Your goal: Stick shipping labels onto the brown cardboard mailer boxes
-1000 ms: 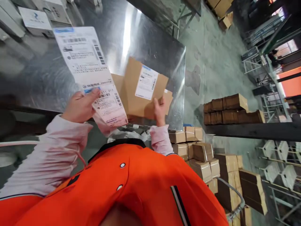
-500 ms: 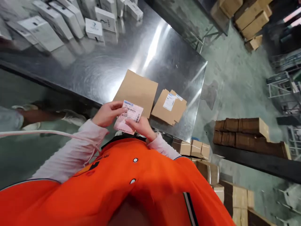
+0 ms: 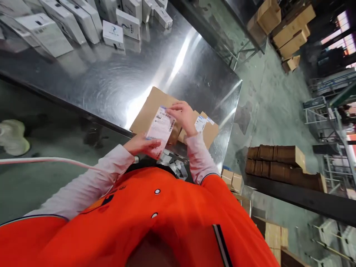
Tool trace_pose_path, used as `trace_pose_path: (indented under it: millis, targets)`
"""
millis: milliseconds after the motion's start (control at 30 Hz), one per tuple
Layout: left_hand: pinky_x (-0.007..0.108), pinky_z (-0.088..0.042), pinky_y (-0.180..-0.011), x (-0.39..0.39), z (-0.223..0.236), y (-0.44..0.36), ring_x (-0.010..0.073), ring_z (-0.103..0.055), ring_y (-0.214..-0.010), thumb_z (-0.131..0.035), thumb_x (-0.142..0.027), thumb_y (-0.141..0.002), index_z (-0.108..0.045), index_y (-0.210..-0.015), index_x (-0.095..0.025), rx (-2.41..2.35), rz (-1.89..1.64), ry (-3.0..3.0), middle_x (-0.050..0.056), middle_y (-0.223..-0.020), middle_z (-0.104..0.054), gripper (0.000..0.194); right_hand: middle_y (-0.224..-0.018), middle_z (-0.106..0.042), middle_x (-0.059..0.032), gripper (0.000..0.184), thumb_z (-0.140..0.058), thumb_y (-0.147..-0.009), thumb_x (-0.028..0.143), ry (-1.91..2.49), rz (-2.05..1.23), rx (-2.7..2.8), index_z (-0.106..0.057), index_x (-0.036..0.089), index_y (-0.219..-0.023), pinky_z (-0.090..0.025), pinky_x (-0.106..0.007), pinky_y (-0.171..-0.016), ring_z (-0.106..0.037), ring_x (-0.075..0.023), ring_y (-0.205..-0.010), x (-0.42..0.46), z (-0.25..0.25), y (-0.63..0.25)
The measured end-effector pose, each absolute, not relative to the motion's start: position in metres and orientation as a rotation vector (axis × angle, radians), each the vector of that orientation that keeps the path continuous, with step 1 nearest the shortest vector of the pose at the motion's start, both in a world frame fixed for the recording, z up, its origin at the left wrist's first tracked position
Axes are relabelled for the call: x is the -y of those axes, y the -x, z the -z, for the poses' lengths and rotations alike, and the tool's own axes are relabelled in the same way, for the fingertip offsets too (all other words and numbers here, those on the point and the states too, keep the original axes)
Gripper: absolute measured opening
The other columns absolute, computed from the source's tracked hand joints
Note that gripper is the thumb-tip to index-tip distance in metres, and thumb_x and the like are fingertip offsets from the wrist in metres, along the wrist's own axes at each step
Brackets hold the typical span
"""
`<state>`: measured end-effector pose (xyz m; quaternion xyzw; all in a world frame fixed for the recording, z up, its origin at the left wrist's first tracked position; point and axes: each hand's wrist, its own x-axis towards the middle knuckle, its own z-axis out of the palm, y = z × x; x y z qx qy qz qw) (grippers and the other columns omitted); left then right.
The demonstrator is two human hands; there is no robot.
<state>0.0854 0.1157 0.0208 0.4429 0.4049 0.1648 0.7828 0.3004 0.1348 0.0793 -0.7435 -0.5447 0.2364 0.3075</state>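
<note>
A printed shipping label with barcodes is stretched between my two hands, tilted over the near edge of the metal table. My left hand grips its lower left part, thumb on top. At its upper right corner, the fingertips of my right hand pinch the edge. Behind and partly under the label lies a flat brown cardboard piece. To the right, smaller cardboard mailers bearing white labels overlap each other, partly hidden by my right hand and wrist.
White boxes stand in rows on the far left of the metal table. A pale cable runs in from the left to my left sleeve. Brown cartons sit on a dark rail at right, and more cartons beyond.
The label has unfolded to a longer sheet and risen slightly. My right hand has moved up and right from its lower part to its upper corner; my left hand has shifted down to its lower end.
</note>
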Motion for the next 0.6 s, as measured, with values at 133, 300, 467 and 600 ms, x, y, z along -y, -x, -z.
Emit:
trace_pose_path:
  millis: [133, 300, 467, 600]
  targets:
    - [0.048, -0.065, -0.092, -0.11, -0.016, -0.092, 0.0398, -0.078, -0.106, -0.107, -0.047, -0.039, -0.081, -0.1, -0.014, -0.855, -0.325, -0.676, 0.019, -0.107, -0.083, 0.074, -0.122, -0.072, -0.0047, 0.018, -0.082, -0.089, 0.034, 2.178, -0.581, 1.5, -0.083, 0.019, -0.098, -0.05, -0.037, -0.112, -0.067, -0.0221, -0.12, -0.2, -0.06, -0.335]
    - [0.057, -0.06, -0.105, -0.108, -0.003, -0.103, 0.0456, -0.075, -0.116, -0.107, -0.052, -0.035, -0.081, -0.099, -0.012, -0.935, -0.359, -0.644, 0.021, -0.111, -0.083, 0.08, -0.133, -0.066, -0.0062, 0.022, -0.081, -0.09, 0.038, 2.307, -0.516, 1.535, -0.081, 0.021, -0.103, -0.048, -0.045, -0.116, -0.061, -0.0267, -0.13, -0.231, -0.032, -0.348]
    - [0.055, -0.06, -0.106, -0.077, 0.02, -0.08, 0.0473, -0.074, -0.119, -0.102, -0.056, -0.036, -0.083, -0.087, -0.017, -1.07, -0.206, -0.735, 0.016, -0.106, -0.084, 0.067, -0.153, -0.055, -0.0163, 0.054, -0.069, -0.099, 0.051, 2.353, -0.398, 1.604, -0.067, 0.02, -0.143, -0.043, -0.056, -0.121, -0.05, -0.0347, -0.146, -0.224, -0.018, -0.34]
    - [0.048, -0.063, -0.102, -0.043, 0.03, -0.031, 0.0446, -0.075, -0.118, -0.098, -0.061, -0.045, -0.086, -0.087, -0.02, -1.149, -0.13, -0.806, 0.013, -0.102, -0.085, 0.06, -0.174, -0.034, -0.0211, 0.074, -0.046, -0.107, 0.064, 2.173, -0.339, 2.019, -0.044, 0.017, -0.164, -0.021, -0.064, -0.133, -0.024, -0.0365, -0.166, -0.209, -0.007, -0.315]
